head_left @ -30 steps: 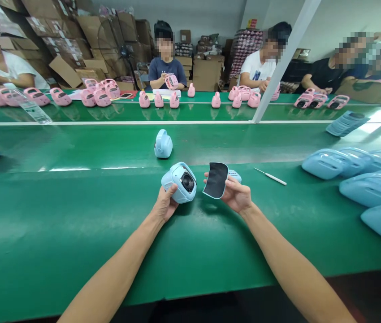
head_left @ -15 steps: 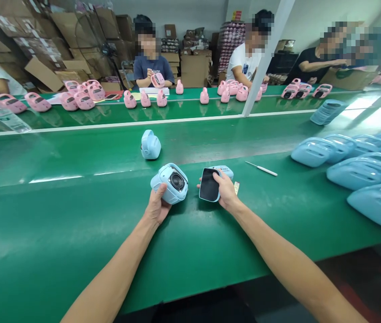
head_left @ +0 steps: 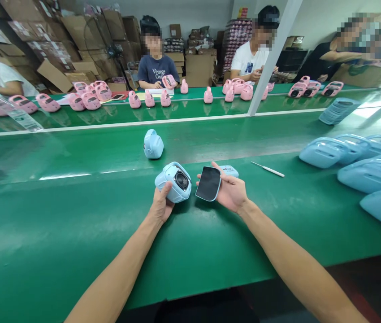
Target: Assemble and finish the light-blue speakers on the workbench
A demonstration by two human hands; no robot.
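Note:
My left hand [head_left: 162,202] is closed round a light blue portable speaker [head_left: 169,181], its round black driver turned toward the right. In my right hand [head_left: 232,190] is a speaker grille cover [head_left: 208,183] with a dark face and a light blue rim, tilted and held apart from the speaker. Behind that hand, a blue piece with printed lettering [head_left: 229,171] shows in part. A second blue speaker [head_left: 153,144] stands on the green surface beyond my left hand. To the right lies a thin tool with a white handle [head_left: 273,171].
Several blue casings [head_left: 372,172] lie at the right, with a stack of blue parts [head_left: 339,111] behind. Across the white divider strip [head_left: 177,120], co-workers sit behind a row of pink speakers [head_left: 208,95]. A slanted white post [head_left: 273,58] rises at the divider.
My right hand has turned and its thumb has left the cover's dark face, while the cover has tilted. A blue object has appeared at the left edge. The view has shifted slightly.

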